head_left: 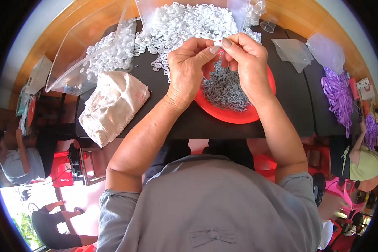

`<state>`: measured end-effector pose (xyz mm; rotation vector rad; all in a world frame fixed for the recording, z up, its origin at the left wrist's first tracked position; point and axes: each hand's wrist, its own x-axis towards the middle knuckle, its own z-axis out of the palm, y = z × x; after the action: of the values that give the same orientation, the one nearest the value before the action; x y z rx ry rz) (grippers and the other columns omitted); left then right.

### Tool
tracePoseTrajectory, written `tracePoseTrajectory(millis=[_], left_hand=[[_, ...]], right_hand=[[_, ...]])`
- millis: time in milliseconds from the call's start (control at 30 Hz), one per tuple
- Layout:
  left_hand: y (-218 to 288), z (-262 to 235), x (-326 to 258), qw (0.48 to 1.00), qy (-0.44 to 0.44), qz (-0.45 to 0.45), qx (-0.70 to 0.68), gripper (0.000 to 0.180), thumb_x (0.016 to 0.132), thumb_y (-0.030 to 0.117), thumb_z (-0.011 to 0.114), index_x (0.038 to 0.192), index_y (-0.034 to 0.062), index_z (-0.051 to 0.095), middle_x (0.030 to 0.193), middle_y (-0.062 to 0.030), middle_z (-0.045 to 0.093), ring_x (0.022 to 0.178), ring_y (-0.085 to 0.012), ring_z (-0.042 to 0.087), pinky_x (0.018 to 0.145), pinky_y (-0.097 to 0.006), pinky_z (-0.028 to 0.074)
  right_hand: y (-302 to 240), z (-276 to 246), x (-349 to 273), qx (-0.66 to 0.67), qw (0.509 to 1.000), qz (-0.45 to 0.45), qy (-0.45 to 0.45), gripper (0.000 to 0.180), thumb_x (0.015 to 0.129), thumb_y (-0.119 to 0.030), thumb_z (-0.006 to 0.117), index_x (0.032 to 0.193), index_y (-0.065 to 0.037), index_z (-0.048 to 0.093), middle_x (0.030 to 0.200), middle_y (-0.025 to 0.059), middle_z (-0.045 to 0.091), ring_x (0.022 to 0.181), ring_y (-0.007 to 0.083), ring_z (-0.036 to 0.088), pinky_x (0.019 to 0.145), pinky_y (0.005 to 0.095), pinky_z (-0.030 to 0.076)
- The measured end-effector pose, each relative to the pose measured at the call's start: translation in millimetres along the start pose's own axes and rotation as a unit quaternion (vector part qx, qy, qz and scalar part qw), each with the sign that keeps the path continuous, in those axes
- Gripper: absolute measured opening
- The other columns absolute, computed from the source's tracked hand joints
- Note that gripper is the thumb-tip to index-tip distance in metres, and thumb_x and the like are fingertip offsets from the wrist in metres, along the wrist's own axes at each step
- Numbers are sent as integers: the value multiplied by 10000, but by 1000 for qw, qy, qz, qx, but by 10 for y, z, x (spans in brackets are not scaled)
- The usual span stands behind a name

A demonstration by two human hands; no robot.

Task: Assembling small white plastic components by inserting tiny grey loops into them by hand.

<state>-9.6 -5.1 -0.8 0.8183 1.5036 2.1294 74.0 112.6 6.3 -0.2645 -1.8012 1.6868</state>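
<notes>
My left hand [188, 69] and my right hand [251, 63] meet above the far part of the red bowl. Between their fingertips they pinch a small white plastic piece [217, 43] with a red spot on it; the fingers cover most of it. Under my hands stands the red bowl [239, 118], holding a mass of small, thin grey pieces [224, 90] whose exact kind I cannot make out. Just beyond, a large heap of small white plastic pieces with holes [193, 21] spreads from a clear bin onto the black table.
A tilted clear bin [73, 56] with more white pieces stands at the left, near a crumpled off-white cloth [113, 105]. Clear plastic bags [296, 52] and purple strap bundles [337, 94] lie at the right. Other people sit at both sides.
</notes>
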Motion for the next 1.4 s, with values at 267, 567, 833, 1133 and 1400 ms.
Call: tracePoseTrajectory(millis=[267, 567, 833, 1133, 1400], left_hand=[[-50, -44, 47, 998, -21, 21, 52, 122, 908, 93, 599, 941, -19, 636, 714, -33, 617, 587, -69, 526, 496, -210, 429], [25, -45, 10, 996, -51, -11, 72, 137, 925, 114, 600, 958, -10, 650, 709, -20, 613, 598, -64, 535, 520, -208, 437], [-88, -97, 23, 982, -32, 127, 133, 99, 877, 86, 583, 865, -6, 617, 638, -14, 566, 537, -71, 497, 490, -217, 411], [-60, -73, 62, 999, -4, -38, -10, 153, 872, 162, 616, 829, 15, 608, 614, -16, 554, 463, -76, 459, 400, -225, 355], [-36, -105, 97, 998, -31, -57, 11, 165, 883, 158, 612, 880, -7, 613, 653, -50, 572, 492, -124, 509, 431, -242, 397]], right_hand=[[2, -19, 45, -81, 995, -56, -26, 88, 917, -127, 632, 903, -45, 662, 738, -26, 612, 641, 33, 535, 534, 178, 369], [15, -65, 46, -116, 991, -50, -42, 78, 914, -115, 640, 924, -39, 655, 770, -26, 625, 667, 21, 538, 545, 177, 418], [-65, -18, 0, -82, 995, -37, -40, 114, 925, -136, 614, 917, -30, 654, 755, -3, 624, 643, 44, 550, 537, 183, 399], [-152, -138, 82, -74, 996, -41, -5, 112, 914, -110, 620, 971, -16, 643, 811, 8, 633, 657, 57, 565, 549, 184, 397], [-26, -139, 133, -187, 970, -145, -63, 88, 912, -97, 619, 964, -35, 656, 804, -15, 626, 689, 40, 542, 557, 194, 410]])
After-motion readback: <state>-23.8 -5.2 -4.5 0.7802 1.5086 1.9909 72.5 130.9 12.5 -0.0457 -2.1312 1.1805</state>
